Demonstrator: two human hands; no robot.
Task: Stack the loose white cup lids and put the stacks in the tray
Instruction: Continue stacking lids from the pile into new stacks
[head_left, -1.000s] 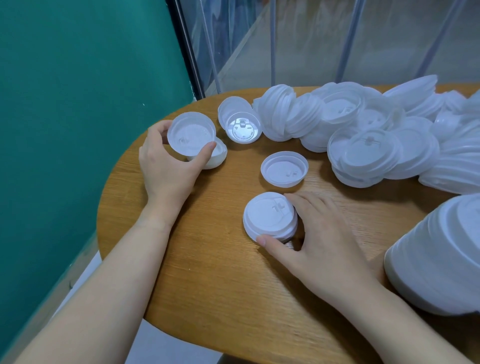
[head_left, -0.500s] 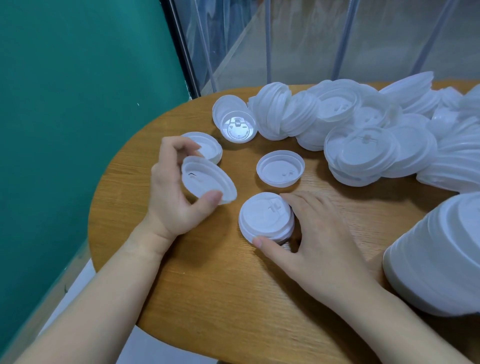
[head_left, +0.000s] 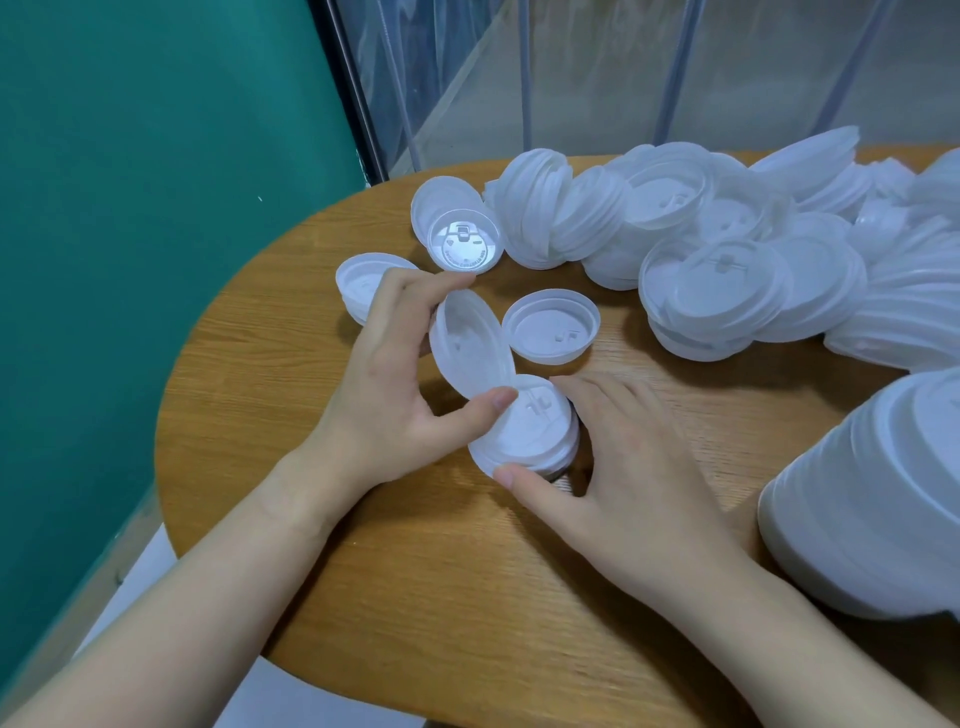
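a: status on the lid?
b: single white cup lid (head_left: 470, 345) is in the left hand (head_left: 387, 384), pinched rim to rim between thumb and fingertips, tilted on edge, hollow side up-right. its lower rim is touching or just over the small stack (head_left: 527, 428) on the wooden table (head_left: 322, 519).
a: right hand?
b: right hand (head_left: 631, 470) cups the small stack, thumb at the near rim, fingers curled round the far side. steadying it, dome side up.
a: handling?
b: looks like thin moulded plastic: light, flexy, slick. i'd hold at the rim, opposite edges, light squeeze only or it bows and won't nest. needs flipping dome-up to seat.
a: what else?
b: one upturned lid (head_left: 550, 326) just behind the stack, another (head_left: 363, 283) behind the left hand, one leaning on edge (head_left: 462, 244), a loose heap (head_left: 727, 249) at the back right, and a tall stack (head_left: 872, 499) near right. no tray in view.
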